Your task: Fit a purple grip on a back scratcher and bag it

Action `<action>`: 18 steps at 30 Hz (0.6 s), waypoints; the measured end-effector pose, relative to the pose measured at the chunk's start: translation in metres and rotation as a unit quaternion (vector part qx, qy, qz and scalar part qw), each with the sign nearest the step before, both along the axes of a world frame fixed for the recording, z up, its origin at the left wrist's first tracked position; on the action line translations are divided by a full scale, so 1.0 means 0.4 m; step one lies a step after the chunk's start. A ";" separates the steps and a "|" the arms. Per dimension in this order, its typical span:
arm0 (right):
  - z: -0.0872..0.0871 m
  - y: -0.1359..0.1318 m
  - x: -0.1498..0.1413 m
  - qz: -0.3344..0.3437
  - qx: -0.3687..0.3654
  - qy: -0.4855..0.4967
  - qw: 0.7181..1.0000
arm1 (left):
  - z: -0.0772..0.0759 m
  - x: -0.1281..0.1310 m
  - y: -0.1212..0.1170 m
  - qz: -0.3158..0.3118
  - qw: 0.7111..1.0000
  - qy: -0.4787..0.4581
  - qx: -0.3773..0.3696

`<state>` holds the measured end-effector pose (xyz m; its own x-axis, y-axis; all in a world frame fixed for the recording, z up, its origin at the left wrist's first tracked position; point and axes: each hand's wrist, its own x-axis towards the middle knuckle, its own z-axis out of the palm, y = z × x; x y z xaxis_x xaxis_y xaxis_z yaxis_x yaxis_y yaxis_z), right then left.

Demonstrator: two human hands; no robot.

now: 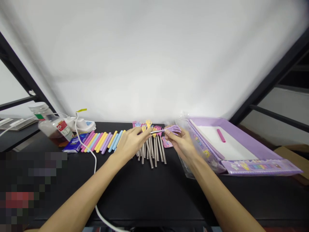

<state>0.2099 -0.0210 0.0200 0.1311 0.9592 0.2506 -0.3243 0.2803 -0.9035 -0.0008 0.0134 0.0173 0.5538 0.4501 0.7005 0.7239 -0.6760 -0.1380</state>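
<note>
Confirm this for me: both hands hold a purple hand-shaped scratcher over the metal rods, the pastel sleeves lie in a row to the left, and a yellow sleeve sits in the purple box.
One detail is wrong. In the head view, the sleeve in the purple box is pink, not yellow. The rest holds: the left hand and right hand hold the purple scratcher over the metal rods, and the pastel sleeves lie in a row to the left.

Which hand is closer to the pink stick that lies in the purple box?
The right hand. It holds a purple hand-shaped scratcher just left of the purple box, where the pink stick lies. The left hand is farther left, beyond the scratcher pile.
</note>
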 end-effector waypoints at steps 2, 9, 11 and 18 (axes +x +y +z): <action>-0.004 -0.001 -0.006 0.022 -0.015 -0.013 1.000 | -0.005 0.002 -0.003 0.011 1.000 0.009 0.006; -0.028 -0.007 -0.022 0.016 -0.030 -0.093 0.995 | -0.017 0.010 -0.005 -0.024 0.998 0.040 -0.035; -0.034 -0.009 -0.036 0.016 -0.012 -0.094 0.995 | -0.012 0.013 -0.009 -0.017 0.999 0.041 -0.028; -0.006 0.016 0.017 -0.094 -0.019 0.052 0.994 | 0.018 -0.067 0.035 0.043 0.995 0.054 -0.077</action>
<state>0.2168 -0.0147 0.0176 0.3313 0.9239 0.1913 -0.3615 0.3115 -0.8788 -0.0277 0.0275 0.0245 0.5767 0.5968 0.5579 0.7669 -0.6308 -0.1181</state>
